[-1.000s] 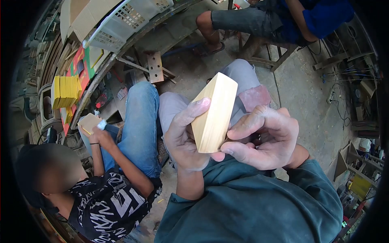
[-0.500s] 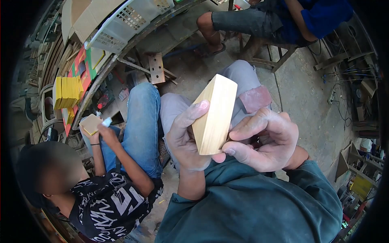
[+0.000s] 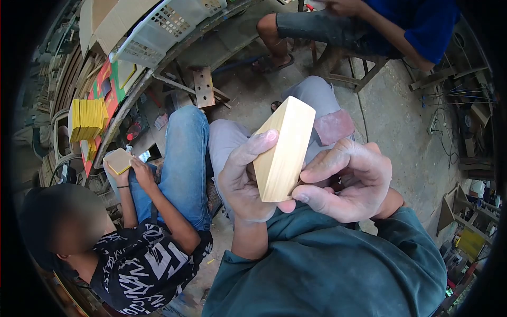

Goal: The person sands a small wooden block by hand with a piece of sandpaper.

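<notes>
Left hand (image 3: 244, 182): wrapped round the near end of a pale wood block (image 3: 283, 149); thumb laid up along its broad face, fingers closed behind it; a firm hold.
Right hand (image 3: 346, 182): fingers curled narrow, tips and thumb touching the block's lower right edge; whether something small is pinched under them I cannot tell.
Block: held up tilted in front of the chest, over the knees in grey trousers; long edge running up and away; faces look smooth and clean, corners crisp, no paint on it.
Red pad (image 3: 333, 127): lies on the right knee, just beyond the block, apart from both hands; looks like sanding paper.
Progress, my guess: the smoothing seems mostly done; what is in hand looks like checking or touching up that lower edge; colouring, if any, not begun.
Neighbour on the left: a seated person in jeans; both hands on a smaller wood piece (image 3: 119, 160).
Bench on the left: stack of yellow pieces (image 3: 87, 119); white plastic crate (image 3: 158, 29) above it.
Far side: another seated person in a blue top (image 3: 417, 21).
</notes>
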A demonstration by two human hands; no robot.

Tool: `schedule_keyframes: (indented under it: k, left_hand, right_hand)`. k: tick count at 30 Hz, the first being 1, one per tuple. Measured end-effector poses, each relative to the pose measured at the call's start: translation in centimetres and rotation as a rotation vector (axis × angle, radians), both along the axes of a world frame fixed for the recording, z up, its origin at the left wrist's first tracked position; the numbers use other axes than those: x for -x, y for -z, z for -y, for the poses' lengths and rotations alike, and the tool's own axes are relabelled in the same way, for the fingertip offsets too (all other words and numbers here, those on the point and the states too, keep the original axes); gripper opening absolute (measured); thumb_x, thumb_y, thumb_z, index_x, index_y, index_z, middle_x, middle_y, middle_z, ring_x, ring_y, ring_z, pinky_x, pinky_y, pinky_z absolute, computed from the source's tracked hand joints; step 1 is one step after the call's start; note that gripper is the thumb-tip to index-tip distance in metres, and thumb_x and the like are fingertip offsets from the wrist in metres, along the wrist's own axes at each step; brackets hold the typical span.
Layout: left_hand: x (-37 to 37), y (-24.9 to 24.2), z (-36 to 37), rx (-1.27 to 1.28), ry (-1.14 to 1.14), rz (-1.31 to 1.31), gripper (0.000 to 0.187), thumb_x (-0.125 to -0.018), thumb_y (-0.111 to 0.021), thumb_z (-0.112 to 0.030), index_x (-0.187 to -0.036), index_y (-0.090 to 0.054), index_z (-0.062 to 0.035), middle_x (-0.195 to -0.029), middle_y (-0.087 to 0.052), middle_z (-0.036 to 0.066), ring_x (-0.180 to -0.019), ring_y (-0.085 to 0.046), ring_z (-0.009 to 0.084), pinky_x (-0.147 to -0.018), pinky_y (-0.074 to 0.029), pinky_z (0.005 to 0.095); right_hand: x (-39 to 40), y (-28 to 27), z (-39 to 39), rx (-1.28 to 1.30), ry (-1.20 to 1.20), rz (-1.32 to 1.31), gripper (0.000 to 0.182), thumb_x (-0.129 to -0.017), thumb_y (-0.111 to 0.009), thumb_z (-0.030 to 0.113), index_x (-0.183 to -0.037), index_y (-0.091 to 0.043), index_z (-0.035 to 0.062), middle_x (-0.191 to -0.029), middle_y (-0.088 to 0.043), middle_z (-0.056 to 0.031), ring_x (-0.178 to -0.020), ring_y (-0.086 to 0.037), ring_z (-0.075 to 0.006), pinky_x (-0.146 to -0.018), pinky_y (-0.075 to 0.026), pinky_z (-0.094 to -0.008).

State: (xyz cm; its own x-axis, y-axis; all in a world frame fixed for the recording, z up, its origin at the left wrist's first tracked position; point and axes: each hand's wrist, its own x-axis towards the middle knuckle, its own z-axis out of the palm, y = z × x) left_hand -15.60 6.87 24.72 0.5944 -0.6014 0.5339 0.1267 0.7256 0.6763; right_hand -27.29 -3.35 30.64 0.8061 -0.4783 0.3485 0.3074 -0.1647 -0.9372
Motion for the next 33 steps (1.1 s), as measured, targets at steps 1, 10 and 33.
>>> schedule_keyframes:
  k: [1, 10, 33]
  left_hand:
    - [0.02, -0.01, 0.06, 0.0, 0.001, 0.0, 0.071, -0.069, -0.083, -0.016, -0.124, -0.047, 0.0085, -0.113, -0.058, 0.025, -0.098, -0.064, 0.0253, -0.083, -0.054, 0.0304]
    - [-0.06, -0.07, -0.12, -0.018, 0.017, 0.034, 0.07, -0.069, -0.083, -0.017, -0.123, -0.047, 0.0092, -0.112, -0.059, 0.025, -0.096, -0.064, 0.0245, -0.08, -0.054, 0.0296]
    - [0.03, -0.09, 0.3, 0.019, -0.011, 0.013, 0.075, -0.068, -0.082, -0.024, -0.125, -0.046, 0.008, -0.113, -0.059, 0.025, -0.096, -0.064, 0.0234, -0.081, -0.053, 0.029]
  right_hand:
    - [0.02, -0.02, 0.02, 0.0, 0.001, 0.0, 0.014, -0.074, -0.077, 0.003, -0.081, -0.065, -0.0019, -0.072, -0.066, -0.0059, -0.057, -0.061, -0.0064, -0.049, -0.043, -0.0182]
    - [0.05, 0.11, -0.22, 0.025, 0.033, 0.035, 0.015, -0.074, -0.077, 0.002, -0.081, -0.065, -0.0018, -0.073, -0.067, -0.0062, -0.059, -0.063, -0.0068, -0.05, -0.043, -0.0185]
    - [-0.09, 0.43, 0.12, -0.003, -0.027, 0.049, 0.014, -0.075, -0.076, 0.001, -0.083, -0.064, -0.001, -0.069, -0.062, -0.001, -0.051, -0.05, 0.0004, -0.044, -0.034, -0.0166]
